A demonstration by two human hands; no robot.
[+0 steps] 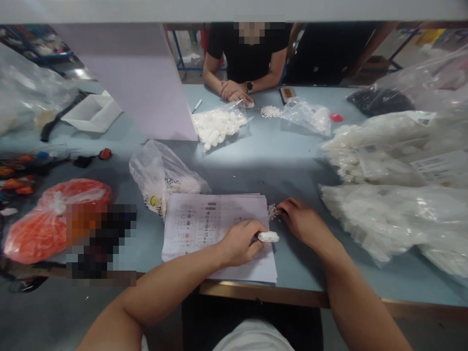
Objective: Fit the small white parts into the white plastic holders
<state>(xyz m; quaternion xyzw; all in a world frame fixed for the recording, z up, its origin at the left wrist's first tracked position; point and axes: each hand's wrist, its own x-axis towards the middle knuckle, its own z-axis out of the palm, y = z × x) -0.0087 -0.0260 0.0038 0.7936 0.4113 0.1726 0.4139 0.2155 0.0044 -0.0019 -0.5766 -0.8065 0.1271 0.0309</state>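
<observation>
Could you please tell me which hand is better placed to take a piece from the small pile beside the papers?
Probably the right hand: it is right at the pile of small pieces, while the left hand holds a white part over the papers.

A bulging clear plastic bag of orange pieces (46,219) lies over there, an open white plastic tray (82,119) farther back; a person in a black short-sleeved shirt (248,61) sits opposite, wearing a round black wristwatch (249,87).
</observation>
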